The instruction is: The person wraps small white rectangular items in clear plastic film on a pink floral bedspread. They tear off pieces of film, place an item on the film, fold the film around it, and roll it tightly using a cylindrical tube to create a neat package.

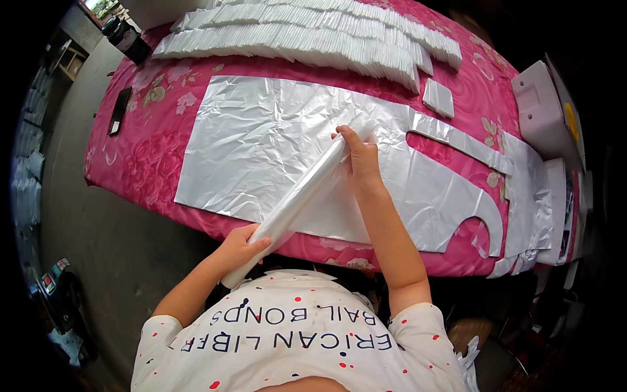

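Between my two hands runs a narrow folded strip of thin, shiny white plastic film (302,191), slanting from near my body up to the middle of the table. My left hand (240,249) grips its lower part, thumb on top, close to the table's near edge. Higher up, my right hand (358,153) pinches the strip's upper end between thumb and fingers. Under it lies a flat, wrinkled stack of plastic aprons (241,137), with curved cut-outs and straps at the right. How many layers are there I cannot tell.
A pink floral cloth (157,163) covers the table. Long rows of folded white packets (294,46) line the far side, with a small separate stack (438,98) nearby. A black phone (119,112) and a dark bottle (125,39) are left; a white box (542,104) stands right.
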Demonstrator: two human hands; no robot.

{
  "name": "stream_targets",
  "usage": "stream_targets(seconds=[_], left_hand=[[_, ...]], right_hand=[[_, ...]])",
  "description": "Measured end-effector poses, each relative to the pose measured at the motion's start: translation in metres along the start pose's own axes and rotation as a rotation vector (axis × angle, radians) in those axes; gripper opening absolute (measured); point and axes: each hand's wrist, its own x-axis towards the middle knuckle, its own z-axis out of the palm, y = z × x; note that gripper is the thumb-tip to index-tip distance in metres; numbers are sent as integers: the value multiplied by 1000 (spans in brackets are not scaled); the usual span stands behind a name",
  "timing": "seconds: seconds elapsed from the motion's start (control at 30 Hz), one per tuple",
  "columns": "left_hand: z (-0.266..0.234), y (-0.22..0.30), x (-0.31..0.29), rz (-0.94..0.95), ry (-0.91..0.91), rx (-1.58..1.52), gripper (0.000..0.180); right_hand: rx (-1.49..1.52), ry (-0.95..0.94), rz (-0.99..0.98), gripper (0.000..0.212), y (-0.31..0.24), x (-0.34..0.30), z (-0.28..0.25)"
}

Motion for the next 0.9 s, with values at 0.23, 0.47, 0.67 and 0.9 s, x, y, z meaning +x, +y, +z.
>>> stream_targets(seconds=[0.23, 0.47, 0.67, 0.9], left_hand=[[-13, -26, -24, -163, -127, -80, 34], [-23, -37, -23, -195, -230, -277, 53], [-31, -44, -18, -228, -396, -447, 65], [-31, -48, -17, -209, -480, -443, 60]], right_hand=[[-405, -22, -34, 35, -36, 17, -51], [-818, -401, 91, 30, -43, 12, -43], [-822, -599, 202, 21, -44, 16, -44], [-879, -589, 214, 20, -51, 18, -48]])
